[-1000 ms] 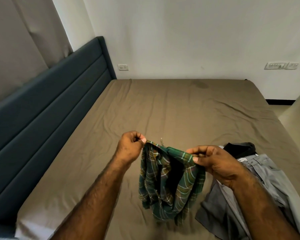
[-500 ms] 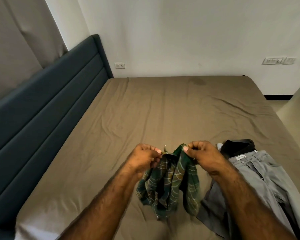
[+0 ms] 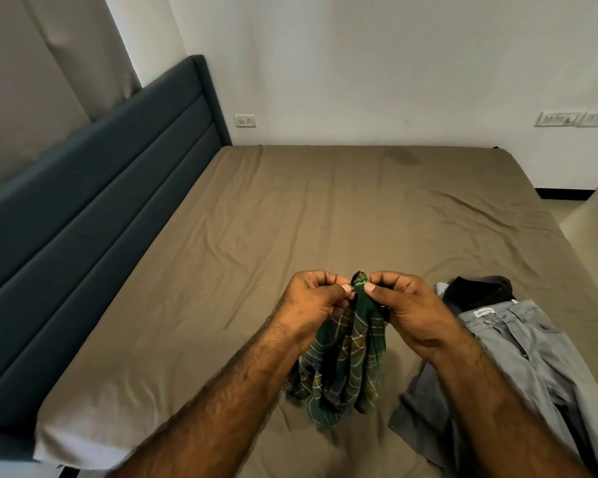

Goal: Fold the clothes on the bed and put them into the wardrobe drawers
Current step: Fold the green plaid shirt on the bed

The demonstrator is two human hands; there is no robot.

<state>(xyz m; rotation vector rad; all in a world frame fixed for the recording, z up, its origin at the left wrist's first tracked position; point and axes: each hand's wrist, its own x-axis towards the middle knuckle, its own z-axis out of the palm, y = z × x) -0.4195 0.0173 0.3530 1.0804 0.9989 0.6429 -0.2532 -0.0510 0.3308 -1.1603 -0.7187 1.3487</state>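
Observation:
A green plaid garment [image 3: 346,367] hangs bunched above the near part of the bed [image 3: 290,219]. My left hand [image 3: 313,300] pinches its top edge between thumb and fingers. Close beside it, my right hand [image 3: 408,305] pinches the same edge, the two hands almost touching. The garment's lower end rests crumpled on the brown sheet. To the right lie grey trousers [image 3: 525,343] spread flat, with a black garment [image 3: 480,291] at their far end.
A dark blue padded headboard [image 3: 94,208] runs along the bed's left side, with a curtain [image 3: 49,70] behind it. White walls carry a socket [image 3: 245,120] and a switch panel [image 3: 571,119]. Floor shows past the bed's right edge.
My hands have come together, bringing the two held ends of the plaid garment's top edge side by side. The garment now hangs narrower and more bunched.

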